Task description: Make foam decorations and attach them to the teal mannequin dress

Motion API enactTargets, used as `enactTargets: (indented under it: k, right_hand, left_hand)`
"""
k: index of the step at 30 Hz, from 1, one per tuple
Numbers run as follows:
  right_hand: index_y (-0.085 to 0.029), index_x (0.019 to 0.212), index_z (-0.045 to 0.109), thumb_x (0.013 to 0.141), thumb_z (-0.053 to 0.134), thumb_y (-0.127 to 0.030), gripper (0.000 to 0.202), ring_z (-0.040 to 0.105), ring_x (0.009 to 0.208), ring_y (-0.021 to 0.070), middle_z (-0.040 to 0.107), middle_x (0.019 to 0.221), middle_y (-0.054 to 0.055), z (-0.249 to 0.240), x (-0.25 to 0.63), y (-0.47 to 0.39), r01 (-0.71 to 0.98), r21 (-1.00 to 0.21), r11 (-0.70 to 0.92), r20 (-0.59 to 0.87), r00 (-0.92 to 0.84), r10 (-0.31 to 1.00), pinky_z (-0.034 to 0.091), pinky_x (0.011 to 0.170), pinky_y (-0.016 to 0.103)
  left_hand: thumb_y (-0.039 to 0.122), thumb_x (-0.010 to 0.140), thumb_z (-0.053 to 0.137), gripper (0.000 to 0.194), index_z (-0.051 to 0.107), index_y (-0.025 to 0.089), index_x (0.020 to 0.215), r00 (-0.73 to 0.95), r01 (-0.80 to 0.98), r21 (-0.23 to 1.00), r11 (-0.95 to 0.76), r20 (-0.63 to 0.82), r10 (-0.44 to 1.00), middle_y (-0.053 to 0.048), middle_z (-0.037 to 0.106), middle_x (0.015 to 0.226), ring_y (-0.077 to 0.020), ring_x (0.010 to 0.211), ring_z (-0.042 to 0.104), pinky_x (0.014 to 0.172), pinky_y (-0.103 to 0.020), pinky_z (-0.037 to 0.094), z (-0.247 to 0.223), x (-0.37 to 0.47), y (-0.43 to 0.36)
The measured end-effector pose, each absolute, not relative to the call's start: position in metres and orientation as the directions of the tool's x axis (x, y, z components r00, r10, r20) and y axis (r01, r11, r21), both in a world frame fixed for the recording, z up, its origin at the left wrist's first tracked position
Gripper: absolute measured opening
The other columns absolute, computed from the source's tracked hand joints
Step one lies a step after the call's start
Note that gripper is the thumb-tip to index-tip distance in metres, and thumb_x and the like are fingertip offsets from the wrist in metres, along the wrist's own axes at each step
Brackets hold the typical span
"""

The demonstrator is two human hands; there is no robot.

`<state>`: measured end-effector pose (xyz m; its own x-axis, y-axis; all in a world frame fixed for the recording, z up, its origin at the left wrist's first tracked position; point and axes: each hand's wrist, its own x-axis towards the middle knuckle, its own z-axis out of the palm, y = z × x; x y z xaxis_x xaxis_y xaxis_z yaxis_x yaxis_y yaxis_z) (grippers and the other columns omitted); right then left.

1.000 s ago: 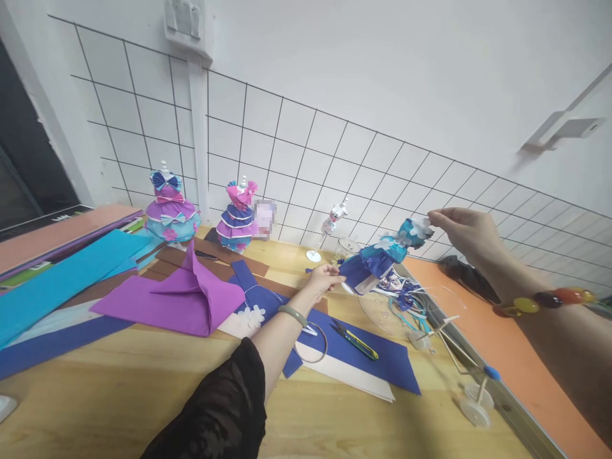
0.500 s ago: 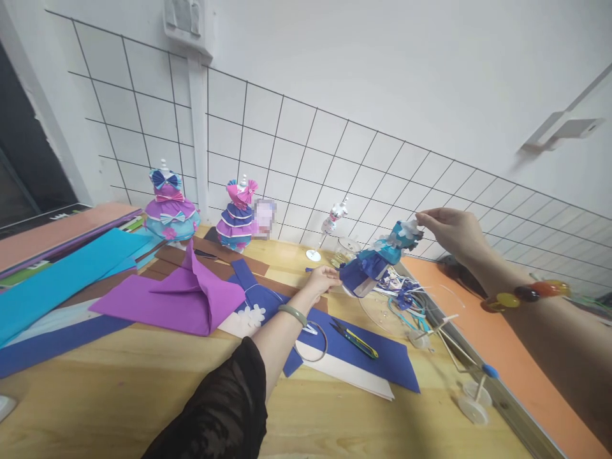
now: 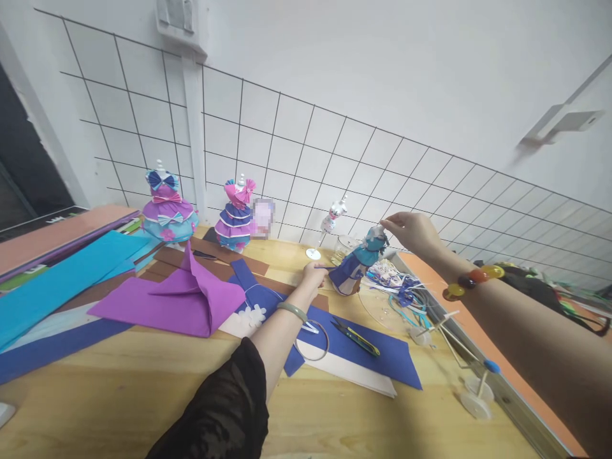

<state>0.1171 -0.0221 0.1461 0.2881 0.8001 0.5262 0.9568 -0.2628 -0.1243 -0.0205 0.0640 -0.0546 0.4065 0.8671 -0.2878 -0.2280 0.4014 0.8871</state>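
Right hand (image 3: 414, 233) pinches dressed figure (image 3: 358, 264) at top, left hand (image 3: 314, 275) by the skirt

Head view, only one. Dressed figure: teal top, dark-blue skirt, tilted, right of centre on the far side of the wooden table (image 3: 109, 395). Hem is at or just above the tabletop; can't tell if the base bears weight.

Right hand: thumb and fingers drawn together on the figure's top end. Left hand: fingers curled in beside the skirt; a thin dark-blue piece shows at the fingertips. Can't tell if that's gripped, or if the skirt is touched.

Doing it well, my judgement: keep the right pinch light, since the pale trim up there looks easy to crush. Steady the base with the left hand before easing the top grip; at this lean the figure could tip. Bring it upright slowly and keep the skirt from folding underneath.

Watch the clearance: glass jar (image 3: 345, 248) just behind, bare dress form (image 3: 329, 220) near it, ribbon pile (image 3: 406, 287) close on the right and likely to snag. Snips (image 3: 363, 342) lie nearer the person on blue cloth (image 3: 396, 366), well placed away from the skirt.
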Motion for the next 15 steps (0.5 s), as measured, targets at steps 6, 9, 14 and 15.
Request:
enactTargets:
  k: [6,9,14,15]
  right_hand:
    - [-0.019,0.079,0.068,0.074,0.049,-0.041,0.029,0.059,0.067,0.0193,0.068,0.074,0.006,0.145,0.1142,-0.021,0.962,-0.105,-0.253,0.525,0.27,0.807,0.04,0.054,0.027]
    - [-0.02,0.081,0.067,0.075,0.049,-0.038,0.027,0.059,0.069,0.019,0.068,0.077,0.005,0.146,0.1162,-0.0214,0.968,-0.084,-0.235,0.515,0.244,0.822,0.04,0.056,0.027]
    - [-0.02,0.085,0.067,0.075,0.049,-0.036,0.027,0.06,0.071,0.019,0.068,0.082,0.005,0.1488,0.1227,-0.0228,0.972,-0.112,-0.206,0.48,0.235,0.845,0.042,0.06,0.028]
    - [-0.019,0.086,0.067,0.075,0.049,-0.035,0.027,0.06,0.072,0.0189,0.068,0.083,0.005,0.1495,0.1238,-0.0235,0.972,-0.122,-0.2,0.478,0.234,0.846,0.042,0.061,0.028]
  left_hand:
    - [0.006,0.056,0.061,0.04,0.054,0.014,0.094,0.388,-0.258,0.873,0.414,-0.299,0.872,0.004,0.048,0.052,-0.0051,0.041,0.042,0.041,-0.017,0.029,-0.055,-0.021,0.0643]
    - [0.009,0.056,0.064,0.04,0.054,0.014,0.094,0.354,-0.275,0.871,0.406,-0.3,0.886,0.005,0.046,0.051,-0.0053,0.041,0.041,0.041,-0.018,0.029,-0.0547,-0.0213,0.0654]
    - [0.008,0.057,0.061,0.04,0.053,0.014,0.096,0.269,-0.296,0.881,0.369,-0.294,0.917,0.006,0.043,0.05,-0.0047,0.039,0.036,0.04,-0.018,0.026,-0.0549,-0.0232,0.0687]
    - [0.008,0.057,0.06,0.04,0.053,0.014,0.096,0.251,-0.3,0.884,0.359,-0.29,0.924,0.006,0.043,0.051,-0.0046,0.039,0.036,0.04,-0.018,0.026,-0.0552,-0.0237,0.0694]
